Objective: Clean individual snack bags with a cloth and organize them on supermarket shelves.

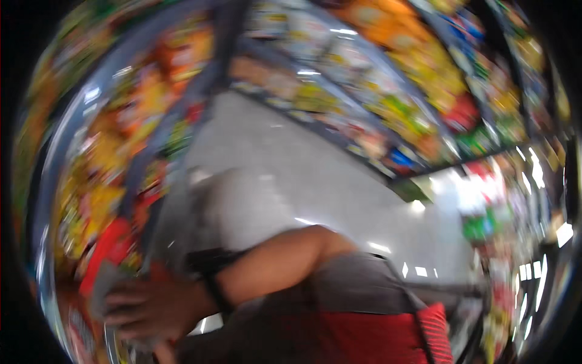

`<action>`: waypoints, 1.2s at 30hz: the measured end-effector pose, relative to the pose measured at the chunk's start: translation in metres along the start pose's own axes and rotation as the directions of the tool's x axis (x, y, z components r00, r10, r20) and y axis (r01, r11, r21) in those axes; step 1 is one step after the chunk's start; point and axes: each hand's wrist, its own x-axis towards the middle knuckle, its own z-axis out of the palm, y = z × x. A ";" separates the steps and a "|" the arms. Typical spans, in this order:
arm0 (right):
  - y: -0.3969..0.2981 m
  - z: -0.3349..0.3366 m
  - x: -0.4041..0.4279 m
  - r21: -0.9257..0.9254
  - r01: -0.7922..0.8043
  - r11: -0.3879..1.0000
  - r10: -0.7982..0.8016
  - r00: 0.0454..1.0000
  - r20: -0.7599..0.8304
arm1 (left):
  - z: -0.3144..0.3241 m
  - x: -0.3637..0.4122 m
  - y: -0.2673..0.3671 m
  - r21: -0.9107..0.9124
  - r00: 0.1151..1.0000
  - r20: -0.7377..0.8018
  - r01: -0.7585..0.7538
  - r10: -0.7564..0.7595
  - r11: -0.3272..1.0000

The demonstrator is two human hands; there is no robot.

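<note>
My right hand (150,305), with a black band (213,282) on the wrist, reaches across to the lower left. Its back faces up and its fingers are curled over a grey, cloth-like thing (101,291), which shows both above and below the fingers. Touching the grey thing is a bright red packet or box (108,245), at the shelf's front. A strip of skin shows under the right hand at the bottom edge; I cannot tell whether it belongs to my left hand. Strong motion blur hides details.
Shelves of colourful packets (100,182) run along the left. Another shelf unit (336,91) with white, orange and yellow packs stands across the aisle. Shiny grey floor (282,159) lies between them. At the right are more goods (482,218) and bright reflections.
</note>
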 end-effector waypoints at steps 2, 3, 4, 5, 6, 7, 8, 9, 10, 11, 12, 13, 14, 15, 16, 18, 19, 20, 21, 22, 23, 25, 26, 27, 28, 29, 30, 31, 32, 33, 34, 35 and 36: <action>-0.010 0.004 -0.020 -0.039 -0.080 0.996 0.084 0.989 0.123 | 0.017 0.006 0.001 0.040 0.991 0.089 -0.105 0.101 0.994; -0.017 -0.007 -0.015 -0.109 -0.115 0.987 0.131 0.979 0.153 | 0.024 0.008 0.002 0.058 0.974 0.151 -0.178 0.168 0.982; -0.021 -0.019 -0.010 -0.129 -0.121 0.984 0.148 0.963 0.224 | 0.030 0.011 0.004 0.077 0.949 0.206 -0.258 0.238 0.963; -0.021 -0.030 -0.006 -0.157 -0.121 0.980 0.163 0.944 0.288 | 0.034 0.011 0.006 0.086 0.920 0.245 -0.336 0.307 0.938; -0.024 -0.037 -0.002 -0.169 -0.181 0.969 0.228 0.916 0.331 | 0.035 0.015 0.003 0.065 0.880 0.285 -0.412 0.379 0.909; -0.028 -0.043 0.002 -0.199 -0.236 0.951 0.296 0.878 0.376 | 0.036 0.016 -0.004 0.046 0.828 0.285 -0.515 0.483 0.856; -0.023 -0.041 0.004 -0.208 -0.218 0.953 0.287 0.868 0.405 | 0.029 0.008 -0.002 0.032 0.893 0.272 -0.380 0.358 0.924; -0.019 -0.040 0.007 -0.254 -0.200 0.946 0.296 0.851 0.433 | 0.027 0.004 0.003 -0.025 0.926 0.284 -0.251 0.248 0.968; -0.014 -0.036 0.011 -0.199 -0.146 0.969 0.224 0.859 0.460 | 0.022 0.000 0.011 -0.021 0.942 0.207 -0.266 0.265 0.964; -0.012 -0.036 0.013 -0.192 -0.225 0.955 0.290 0.847 0.445 | 0.022 -0.004 0.023 -0.079 0.951 0.226 -0.198 0.211 0.977; -0.011 -0.043 0.019 -0.219 -0.308 0.926 0.375 0.823 0.428 | 0.026 -0.004 0.032 -0.148 0.945 0.279 -0.135 0.172 0.980; -0.008 -0.042 0.022 -0.219 -0.278 0.935 0.350 0.820 0.452 | 0.025 -0.002 0.030 -0.173 0.947 0.256 -0.155 0.196 0.973; -0.004 -0.039 0.022 -0.179 -0.370 0.912 0.411 0.830 0.377 | 0.023 0.000 0.025 -0.243 0.939 0.264 -0.156 0.220 0.957; 0.000 -0.036 0.023 -0.131 -0.458 0.879 0.476 0.827 0.300 | 0.021 -0.001 0.021 -0.310 0.930 0.274 -0.154 0.243 0.938; 0.005 -0.033 0.024 -0.139 -0.466 0.874 0.487 0.828 0.278 | 0.017 -0.003 0.029 -0.332 0.922 0.266 -0.187 0.282 0.925; 0.012 -0.027 0.028 -0.121 -0.521 0.845 0.535 0.811 0.238 | 0.005 -0.010 0.035 -0.383 0.926 0.279 -0.135 0.253 0.914; 0.014 -0.023 0.029 -0.077 -0.584 0.808 0.588 0.788 0.182 | -0.001 -0.013 0.035 -0.404 0.932 0.298 -0.071 0.205 0.912; 0.016 -0.018 0.029 0.038 -0.661 0.750 0.648 0.744 0.160 | -0.006 -0.015 0.033 -0.381 0.934 0.280 -0.105 0.223 0.919; 0.015 -0.014 0.032 0.039 -0.651 0.758 0.636 0.751 0.179 | -0.010 -0.020 0.031 -0.392 0.938 0.260 -0.116 0.231 0.913; 0.012 -0.010 0.032 0.187 -0.686 0.703 0.671 0.727 0.143 | -0.014 -0.026 0.029 -0.421 0.939 0.253 -0.110 0.233 0.900; 0.009 -0.005 0.033 0.338 -0.700 0.629 0.709 0.695 0.121 | -0.019 -0.033 0.028 -0.447 0.943 0.238 -0.106 0.232 0.888; 0.005 -0.009 0.025 0.175 -0.710 0.683 0.670 0.703 0.239 | -0.023 -0.055 0.032 -0.478 0.954 0.154 -0.156 0.257 0.864; 0.004 -0.012 0.004 0.158 -0.743 0.651 0.692 0.665 0.281 | -0.022 -0.065 0.032 -0.526 0.957 0.147 -0.137 0.248 0.839; 0.014 -0.030 -0.027 -0.101 -0.570 0.815 0.556 0.722 0.411 | -0.020 -0.079 0.035 -0.574 0.962 0.131 -0.125 0.241 0.809; 0.015 -0.045 -0.068 -0.257 -0.508 0.822 0.570 0.727 0.383 | -0.020 -0.093 0.046 -0.651 0.964 0.105 -0.120 0.245 0.749; 0.008 -0.031 -0.073 -0.175 -0.484 0.858 0.509 0.750 0.423 | -0.017 -0.102 0.047 -0.665 0.964 0.073 -0.144 0.255 0.733; -0.014 -0.020 -0.069 0.002 -0.534 0.845 0.496 0.787 0.367 | -0.012 -0.110 0.045 -0.752 0.962 0.022 -0.162 0.270 0.639; -0.037 -0.018 -0.060 0.178 -0.572 0.801 0.501 0.803 0.323 | -0.009 -0.119 0.045 -0.828 0.957 -0.035 -0.190 0.289 0.528; -0.051 -0.023 -0.048 0.327 -0.603 0.727 0.534 0.797 0.282 | -0.010 -0.128 0.050 -0.832 0.954 -0.075 -0.220 0.290 0.510; -0.058 -0.019 -0.021 0.387 -0.593 0.706 0.490 0.804 0.337 | -0.015 -0.143 0.054 -0.834 0.950 -0.122 -0.255 0.286 0.490; -0.062 -0.011 0.018 0.330 -0.284 0.900 0.141 0.907 0.396 | -0.020 -0.159 0.055 -0.803 0.959 -0.193 -0.277 0.209 0.527; -0.066 -0.004 0.041 0.277 0.095 0.956 -0.212 0.876 0.433 | -0.018 -0.165 0.050 -0.793 0.948 -0.252 -0.318 0.195 0.519; -0.064 0.000 0.038 0.310 0.108 0.944 -0.239 0.873 0.425 | -0.014 -0.167 0.044 -0.808 0.913 -0.332 -0.404 0.235 0.428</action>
